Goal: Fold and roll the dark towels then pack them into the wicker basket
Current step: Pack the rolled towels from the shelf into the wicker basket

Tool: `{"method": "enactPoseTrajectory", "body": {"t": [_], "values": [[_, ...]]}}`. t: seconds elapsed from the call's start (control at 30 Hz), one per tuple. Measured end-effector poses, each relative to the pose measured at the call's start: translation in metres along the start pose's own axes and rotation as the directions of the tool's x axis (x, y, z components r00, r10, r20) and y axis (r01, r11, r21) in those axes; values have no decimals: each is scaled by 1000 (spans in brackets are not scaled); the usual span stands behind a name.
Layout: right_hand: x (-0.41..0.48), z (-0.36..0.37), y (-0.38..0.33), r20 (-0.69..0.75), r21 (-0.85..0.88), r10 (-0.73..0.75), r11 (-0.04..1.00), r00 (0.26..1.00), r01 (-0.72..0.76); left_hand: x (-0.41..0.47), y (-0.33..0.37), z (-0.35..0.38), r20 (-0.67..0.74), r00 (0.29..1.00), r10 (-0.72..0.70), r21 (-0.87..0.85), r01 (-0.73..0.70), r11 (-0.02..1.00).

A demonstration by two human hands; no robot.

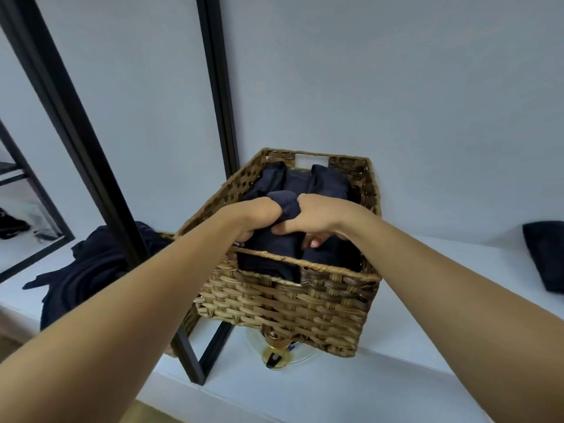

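We grip one rolled dark towel (pixel 283 203) from both sides, left hand (pixel 259 217) and right hand (pixel 321 217) curled tightly round it, down inside the wicker basket (pixel 290 306), probably to keep it from unrolling while we wedge it among the packed rolls (pixel 328 181)

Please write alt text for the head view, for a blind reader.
The left hand and right hand grip a rolled dark towel inside a wicker basket, among other dark towels. A heap of dark cloth lies left of it.
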State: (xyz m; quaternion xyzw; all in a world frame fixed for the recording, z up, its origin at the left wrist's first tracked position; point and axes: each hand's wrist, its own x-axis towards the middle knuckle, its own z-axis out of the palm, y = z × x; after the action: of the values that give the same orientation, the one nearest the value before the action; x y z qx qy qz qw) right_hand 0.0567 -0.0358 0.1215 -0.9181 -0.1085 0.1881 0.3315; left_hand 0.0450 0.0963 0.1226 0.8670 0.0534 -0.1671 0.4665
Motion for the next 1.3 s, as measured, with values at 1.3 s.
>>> {"method": "enactPoseTrajectory", "body": {"t": [1.3], "values": [[-129,-173,400,-645,204,659,636,387,-744,104,212,460,439,891,117,-35,-113,993]]}}
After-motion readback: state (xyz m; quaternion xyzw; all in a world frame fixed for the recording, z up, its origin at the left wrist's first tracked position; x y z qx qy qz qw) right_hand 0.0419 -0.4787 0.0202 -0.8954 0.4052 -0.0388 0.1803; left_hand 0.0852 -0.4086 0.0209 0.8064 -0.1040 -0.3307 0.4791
